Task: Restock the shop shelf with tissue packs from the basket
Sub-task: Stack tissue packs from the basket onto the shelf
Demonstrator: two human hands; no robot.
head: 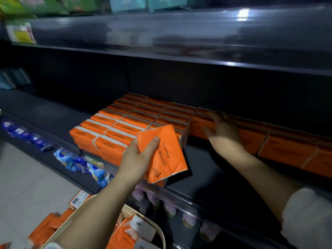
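Dim throughout, lit from above and behind. Hard white glare on the glossy upper shelf lip (242, 14); deep shadow beneath, blackening the back of the bay. Brightest and sharpest at centre: left hand (138, 155) and its orange tissue pack (165, 155), print legible. Motion blur on the right hand (222, 130); heavy smearing on the green boxes (50, 4) top left and the blue packets (23, 133). Wide-angle bowing of shelf lines toward the edges. Basket (64, 227) soft at the bottom.

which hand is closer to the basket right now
Left. The left hand holds an orange tissue pack just up from the basket, its forearm crossing the rim. The right hand is farther up and right, fingers on the shelved packs.
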